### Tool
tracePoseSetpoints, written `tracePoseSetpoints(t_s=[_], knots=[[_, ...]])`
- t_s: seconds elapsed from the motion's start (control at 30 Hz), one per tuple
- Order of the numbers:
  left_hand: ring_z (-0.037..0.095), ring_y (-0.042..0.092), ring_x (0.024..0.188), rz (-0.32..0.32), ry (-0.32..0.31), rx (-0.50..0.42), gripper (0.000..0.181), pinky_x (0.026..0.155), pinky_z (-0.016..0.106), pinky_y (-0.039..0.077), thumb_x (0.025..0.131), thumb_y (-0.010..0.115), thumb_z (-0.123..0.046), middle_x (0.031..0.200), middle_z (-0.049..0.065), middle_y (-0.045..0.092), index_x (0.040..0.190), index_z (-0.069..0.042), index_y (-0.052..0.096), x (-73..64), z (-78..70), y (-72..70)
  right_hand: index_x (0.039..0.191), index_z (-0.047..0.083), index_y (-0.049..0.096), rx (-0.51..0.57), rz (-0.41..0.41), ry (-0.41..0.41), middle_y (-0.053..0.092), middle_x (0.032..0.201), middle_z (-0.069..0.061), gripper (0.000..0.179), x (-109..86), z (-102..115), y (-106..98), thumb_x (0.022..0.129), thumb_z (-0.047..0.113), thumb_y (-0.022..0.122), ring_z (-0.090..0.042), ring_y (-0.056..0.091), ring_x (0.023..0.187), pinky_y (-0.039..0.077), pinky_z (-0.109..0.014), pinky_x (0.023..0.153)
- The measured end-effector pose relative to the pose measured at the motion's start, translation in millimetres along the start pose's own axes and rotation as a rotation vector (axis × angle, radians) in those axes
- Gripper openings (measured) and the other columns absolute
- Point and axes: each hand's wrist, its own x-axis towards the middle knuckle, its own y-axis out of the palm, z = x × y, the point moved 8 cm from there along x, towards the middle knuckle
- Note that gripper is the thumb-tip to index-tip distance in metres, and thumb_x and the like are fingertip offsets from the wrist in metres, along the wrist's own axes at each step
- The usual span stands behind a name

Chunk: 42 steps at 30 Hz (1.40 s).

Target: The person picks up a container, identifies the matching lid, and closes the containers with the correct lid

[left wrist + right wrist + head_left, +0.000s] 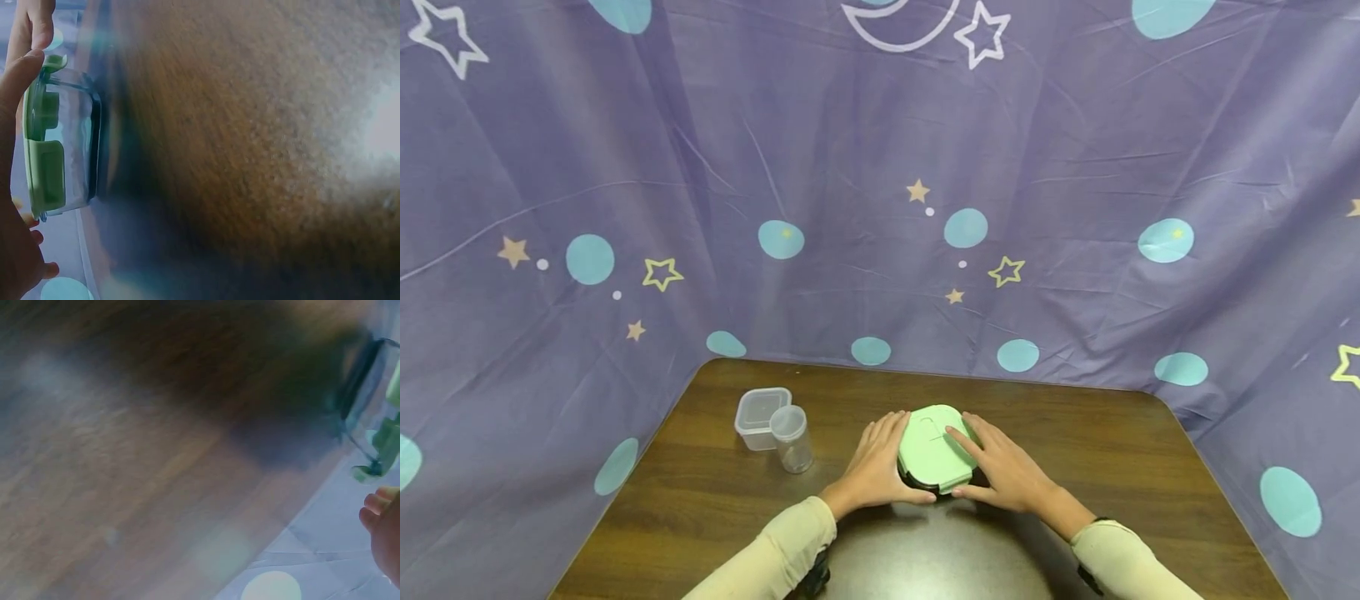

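A clear food container with a light green clip-on lid [934, 446] stands between the two hands on the table. My left hand [876, 467] grips its left side, thumb along the front and fingers reaching to the back. From the right, my right hand [1007, 467] holds it, thumb at the front edge and one finger laid across the lid. The left wrist view shows the container's transparent wall [75, 144], a green clip [49, 175] folded down and another flap [55, 62] sticking out by the thumb. In the right wrist view, a flap [365, 473] juts out near the fingertips.
Left of the hands, a clear square tub [756, 437] with a lid stands on the brown wooden table [1075, 433]. Beside it is a small clear cylindrical jar [793, 454]. A purple patterned curtain [865, 167] rises along the table's back and sides.
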Motion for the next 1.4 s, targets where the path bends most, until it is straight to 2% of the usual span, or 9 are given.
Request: tracePoseSetpoints(t_s=[0.1, 0.23, 0.33, 0.5, 0.8, 1.07, 1.4], knots=[[0.034, 0.035, 0.149, -0.024, 0.020, 0.063, 0.134, 0.120, 0.058, 0.032, 0.064, 0.078, -0.079, 0.160, 0.019, 0.037, 0.160, -0.003, 0.025, 1.9, -1.5, -0.3, 0.157, 0.011, 0.038, -0.006, -0.016, 0.007, 0.044, 0.152, -0.027, 0.095, -2.5, -5, 5, 0.087, 0.070, 0.063, -0.041, 0.050, 0.138, 0.049, -0.055, 0.107], [0.030, 0.041, 0.145, -0.056, 0.035, 0.118, 0.134, 0.118, 0.053, 0.036, 0.061, 0.078, -0.081, 0.156, 0.017, 0.042, 0.157, -0.002, 0.030, 3.9, -4.7, -2.5, 0.157, 0.006, 0.037, 0.044, -0.047, 0.046, 0.051, 0.146, -0.021, 0.100, -3.6, -14, 8, 0.085, 0.069, 0.067, -0.037, 0.055, 0.132, 0.049, -0.053, 0.106], [0.029, 0.042, 0.144, -0.048, 0.021, 0.133, 0.134, 0.118, 0.053, 0.036, 0.061, 0.077, -0.082, 0.155, 0.016, 0.043, 0.157, -0.002, 0.030, 5.5, -5.9, -2.7, 0.157, 0.005, 0.036, 0.084, -0.048, 0.067, 0.052, 0.146, -0.018, 0.103, -2.8, -17, 8, 0.083, 0.069, 0.069, -0.035, 0.054, 0.132, 0.047, -0.054, 0.108], [0.029, 0.042, 0.145, -0.029, -0.004, 0.143, 0.131, 0.119, 0.054, 0.036, 0.064, 0.076, -0.081, 0.156, 0.015, 0.043, 0.158, -0.003, 0.029, 8.5, -4.3, -0.2, 0.158, 0.006, 0.034, 0.088, -0.022, 0.064, 0.048, 0.149, -0.019, 0.102, -0.6, -19, 11, 0.085, 0.070, 0.067, -0.035, 0.051, 0.136, 0.045, -0.055, 0.111], [0.029, 0.044, 0.142, -0.045, 0.004, 0.182, 0.126, 0.118, 0.054, 0.038, 0.065, 0.076, -0.080, 0.152, 0.014, 0.047, 0.155, -0.003, 0.034, 13.3, -3.6, -1.6, 0.156, 0.006, 0.036, 0.030, -0.040, 0.030, 0.048, 0.148, -0.021, 0.100, 1.0, -18, 12, 0.086, 0.071, 0.064, -0.035, 0.053, 0.132, 0.046, -0.054, 0.108], [0.029, 0.045, 0.141, -0.021, -0.001, 0.229, 0.128, 0.119, 0.052, 0.037, 0.064, 0.073, -0.083, 0.151, 0.014, 0.048, 0.155, -0.003, 0.034, 15.3, -2.7, -1.2, 0.158, 0.008, 0.035, 0.038, -0.015, 0.055, 0.048, 0.149, -0.023, 0.099, 0.9, -15, 13, 0.087, 0.072, 0.062, -0.037, 0.055, 0.130, 0.046, -0.054, 0.109], [0.029, 0.048, 0.138, 0.015, 0.033, 0.285, 0.126, 0.118, 0.054, 0.037, 0.065, 0.071, -0.085, 0.149, 0.012, 0.049, 0.154, -0.002, 0.036, 15.3, -0.8, -7.6, 0.157, 0.008, 0.036, -0.002, -0.029, 0.057, 0.049, 0.147, -0.021, 0.098, 4.0, -7, 14, 0.088, 0.072, 0.061, -0.037, 0.056, 0.129, 0.049, -0.051, 0.107]])
